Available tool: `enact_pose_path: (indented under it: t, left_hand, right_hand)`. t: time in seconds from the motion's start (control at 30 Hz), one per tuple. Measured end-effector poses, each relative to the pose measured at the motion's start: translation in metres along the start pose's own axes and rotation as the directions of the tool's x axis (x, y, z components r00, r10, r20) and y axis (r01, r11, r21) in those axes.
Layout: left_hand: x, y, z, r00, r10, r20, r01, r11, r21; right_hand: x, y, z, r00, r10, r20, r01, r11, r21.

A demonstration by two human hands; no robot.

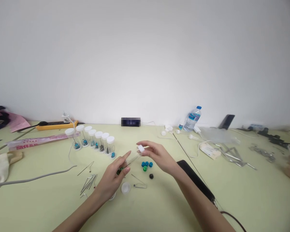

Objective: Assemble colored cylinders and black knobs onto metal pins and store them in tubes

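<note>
Pale green table (159, 206) is cluttered: bent metal wires (89, 182) lower left of centre, loose blue, green and black beads (147, 166) at centre, a white cap (126, 187) just below them, a black phone (195, 180) under the right forearm, and a water bottle (192, 118) upper right. Seven capped clear vials (93, 138) stand in a row left of centre, each with a bead and wire inside. Left hand (113, 178) pinches a clear vial (130, 161) with something green at its base, tilted toward the right hand (157, 155), whose fingertips pinch a small white cap (140, 148) just above the vial mouth.
</note>
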State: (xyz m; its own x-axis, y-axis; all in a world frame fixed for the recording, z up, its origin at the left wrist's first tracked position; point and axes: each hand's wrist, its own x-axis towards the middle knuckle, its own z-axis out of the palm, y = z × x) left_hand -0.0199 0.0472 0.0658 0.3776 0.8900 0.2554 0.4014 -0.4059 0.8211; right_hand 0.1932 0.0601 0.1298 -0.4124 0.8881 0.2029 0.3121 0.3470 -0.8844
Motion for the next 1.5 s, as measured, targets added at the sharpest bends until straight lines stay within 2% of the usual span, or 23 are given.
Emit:
enact_pose_path:
  t: [0.2, 0.5, 0.67, 0.8, 0.93, 1.03, 1.17, 1.23, 1.33, 1.5]
  left_hand:
    - [-0.004, 0.005, -0.007, 1.000, 0.003, 0.001, -0.003, 0.999, 0.038]
    - [-0.002, 0.007, -0.004, 1.000, -0.017, -0.004, 0.017, 1.000, -0.001]
    - [-0.004, 0.001, -0.003, 1.000, -0.021, 0.011, 0.022, 0.999, -0.045]
    - [-0.008, -0.002, 0.000, 0.999, -0.044, 0.004, 0.044, 0.986, -0.162]
    - [-0.008, -0.005, 0.002, 0.998, -0.060, -0.001, 0.057, 0.954, -0.294]
    - [-0.008, -0.013, -0.002, 0.996, -0.072, -0.056, 0.060, 0.978, -0.201]
    - [-0.014, -0.028, -0.016, 0.959, -0.088, -0.268, 0.085, 0.996, -0.023]
    - [-0.019, -0.036, -0.024, 0.941, -0.073, -0.330, 0.091, 0.995, 0.040]
    - [-0.023, -0.049, -0.029, 0.956, -0.038, -0.290, 0.089, 0.982, 0.166]
    - [-0.022, -0.067, -0.023, 0.996, -0.004, -0.090, 0.043, 0.893, 0.448]
  right_hand:
    - [-0.003, -0.005, -0.003, 0.997, -0.066, -0.030, 0.063, 0.993, -0.097]
    - [-0.001, -0.001, -0.001, 0.992, -0.124, -0.036, 0.116, 0.980, -0.163]
    - [0.000, 0.002, 0.000, 0.994, -0.108, -0.011, 0.104, 0.979, -0.177]
    - [0.001, 0.003, 0.012, 0.992, -0.129, -0.012, 0.125, 0.977, -0.174]
    - [0.001, 0.000, 0.038, 0.983, -0.184, -0.024, 0.183, 0.983, -0.035]
    - [0.008, 0.001, 0.055, 0.977, -0.194, -0.086, 0.191, 0.981, -0.038]
    - [0.031, 0.013, 0.065, 0.968, -0.225, -0.112, 0.202, 0.961, -0.187]
    - [0.044, 0.022, 0.068, 0.964, -0.242, -0.108, 0.210, 0.946, -0.245]
    - [0.061, 0.033, 0.076, 0.967, -0.239, -0.086, 0.206, 0.937, -0.281]
    - [0.067, 0.038, 0.085, 0.971, -0.236, -0.050, 0.212, 0.934, -0.286]
